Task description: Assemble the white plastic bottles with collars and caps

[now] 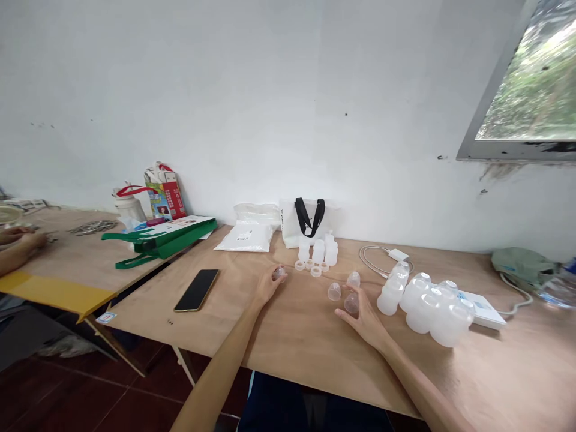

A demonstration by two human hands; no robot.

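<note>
My left hand [267,285] is closed at the middle of the table, its fingertips around a small clear dome-shaped cap [279,272]. Further right, my right hand [365,319] has its thumb and fingers spread beside a clear cap [350,303]. Two more clear caps, one at the left [333,292] and one behind [353,279], stand close to its fingertips. Several pale rings [315,272] lie between the hands, further back, in front of a few milky white bottles [319,249]. To the right of my right hand stand several white bottles with clear caps [443,321].
A black phone [197,290] lies left of my arm. Behind are a white plastic package [246,236] and a white bag [288,223] with black handles. A cable [371,258] and a white box [483,310] are on the right. Another person's hands [22,243] are at far left.
</note>
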